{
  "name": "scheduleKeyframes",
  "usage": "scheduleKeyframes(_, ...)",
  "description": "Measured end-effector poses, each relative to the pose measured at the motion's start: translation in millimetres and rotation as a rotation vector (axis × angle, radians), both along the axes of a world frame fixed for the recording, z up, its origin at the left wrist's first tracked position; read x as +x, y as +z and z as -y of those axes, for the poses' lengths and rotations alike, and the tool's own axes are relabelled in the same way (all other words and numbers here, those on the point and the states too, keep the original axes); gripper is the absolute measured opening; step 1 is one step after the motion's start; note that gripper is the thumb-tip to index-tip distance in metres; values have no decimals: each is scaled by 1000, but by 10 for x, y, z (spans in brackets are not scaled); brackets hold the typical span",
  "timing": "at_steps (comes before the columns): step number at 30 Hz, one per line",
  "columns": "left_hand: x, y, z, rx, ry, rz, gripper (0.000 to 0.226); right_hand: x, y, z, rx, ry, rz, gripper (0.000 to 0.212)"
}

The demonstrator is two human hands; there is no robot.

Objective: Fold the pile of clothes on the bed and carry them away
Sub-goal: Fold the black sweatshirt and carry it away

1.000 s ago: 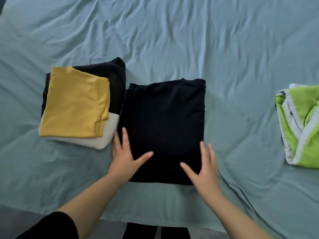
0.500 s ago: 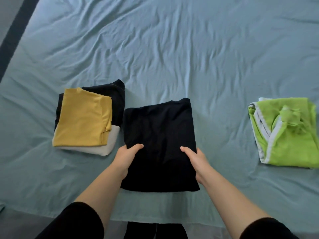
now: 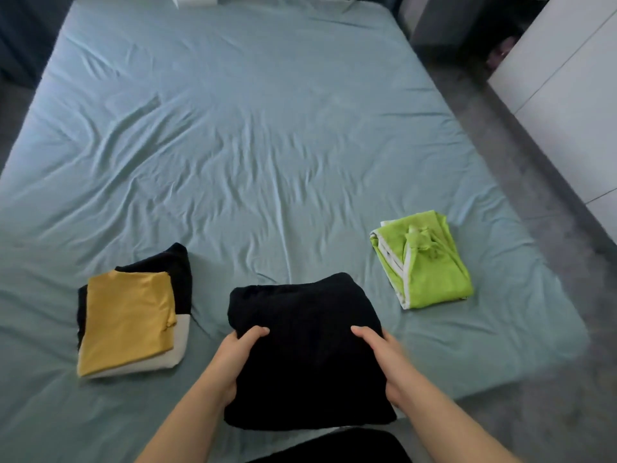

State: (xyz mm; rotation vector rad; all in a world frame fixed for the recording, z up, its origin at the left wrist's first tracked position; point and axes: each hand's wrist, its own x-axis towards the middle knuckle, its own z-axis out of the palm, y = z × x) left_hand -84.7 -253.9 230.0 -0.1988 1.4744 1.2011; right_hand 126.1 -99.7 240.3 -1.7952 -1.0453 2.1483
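A folded black garment is lifted off the bed near its front edge, held from both sides. My left hand grips its left edge, thumb on top. My right hand grips its right edge the same way. To the left on the sheet lies a stack of folded clothes: a yellow piece on top, white and black ones beneath. A folded green garment with white trim lies to the right on the bed.
The bed has a wrinkled pale blue sheet. Grey floor runs along its right side, bordered by white cabinets. A white object sits at the far edge of the bed.
Both hands went from resting flat on the black garment to gripping its sides and lifting it. The view has pulled back and risen, showing the whole bed.
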Motion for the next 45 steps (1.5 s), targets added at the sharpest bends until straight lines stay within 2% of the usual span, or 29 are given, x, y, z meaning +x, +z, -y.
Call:
scheduleKeyframes(6, 328, 132, -566, 44, -56, -73, 32, 436, 130, -461, -11, -51, -9, 47)
scheduleKeyframes(10, 766, 130, -1150, 55, -55, -111, 31, 842, 70, -1038, -28, -52, -52, 39)
scheduleKeyframes(15, 1533, 114, -2139, 51, -7, -90, 36, 1534, 89, -2148, 31, -26, -45, 32)
scheduleKeyframes(18, 1871, 217, -2860, 65, -29, -103, 31, 1816, 191, -2941, 101, 23, -17, 26)
scheduleKeyframes(24, 1892, 266, -3889, 166, 39, -264, 27, 1801, 234, -4131, 231, 131, -143, 24)
scheduleKeyframes(28, 1890, -151, -4150, 188, 14, -303, 47, 1802, -254, -4449, 338, 114, -145, 37)
scheduleKeyframes(30, 2009, -637, -4192, 124, -30, -299, 60, 1895, -818, -4488, 379, 178, 21, 51)
scheduleKeyframes(32, 2193, -1140, -4141, -2, -104, -275, 66, 2081, -1422, -4392, 321, 335, 204, 64)
scheduleKeyframes(34, 2387, -1511, -4024, -84, -158, -293, 67, 2282, -1900, -4229, 281, 415, 281, 65)
scheduleKeyframes(37, 2520, -1737, -3945, -146, -133, -347, 79, 2408, -2190, -4111, 335, 378, 338, 59)
scheduleKeyframes(38, 2521, -1751, -3947, -197, -154, -411, 83, 2418, -2216, -4097, 398, 421, 401, 60)
scheduleKeyframes(39, 2503, -1739, -3961, -291, -221, -549, 86, 2416, -2212, -4086, 503, 480, 505, 62)
scheduleKeyframes(41, 2447, -1708, -4058, -416, -363, -945, 85, 2330, -2142, -4093, 857, 549, 650, 63)
scheduleKeyframes(43, 2375, -1699, -4328, -311, -407, -1274, 77, 2064, -2073, -4145, 1202, 564, 521, 56)
scheduleKeyframes(45, 2334, -1826, -4624, -212, -481, -1507, 70, 1755, -2126, -4213, 1380, 697, 380, 52)
